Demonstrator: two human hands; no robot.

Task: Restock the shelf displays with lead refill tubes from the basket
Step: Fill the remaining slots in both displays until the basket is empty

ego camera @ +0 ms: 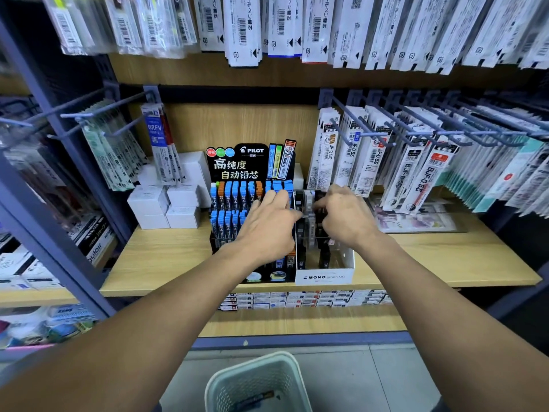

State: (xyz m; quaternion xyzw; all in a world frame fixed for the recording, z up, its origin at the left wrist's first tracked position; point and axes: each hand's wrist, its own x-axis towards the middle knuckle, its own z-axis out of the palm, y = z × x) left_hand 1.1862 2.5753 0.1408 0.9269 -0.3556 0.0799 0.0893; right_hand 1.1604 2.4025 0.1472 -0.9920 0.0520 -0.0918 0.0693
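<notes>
At MONO box point(325, 277): right hand point(346, 217) pinching tube point(310, 226) into slot, left hand point(269, 226) flat, steadying (basket point(225, 379) below for refills).

Both arms are reaching into the shelf point(445, 257) here. Left hand point(269, 226) is resting flat, fingers straight, over the blue-capped tubes point(228, 194) in the black Pilot display point(237, 165). Right hand point(346, 218) is curling its fingers into the white Mono box point(325, 276) right beside it, though what it's pinching is hidden. A pale mesh basket point(258, 382) is sitting on the floor below.
</notes>
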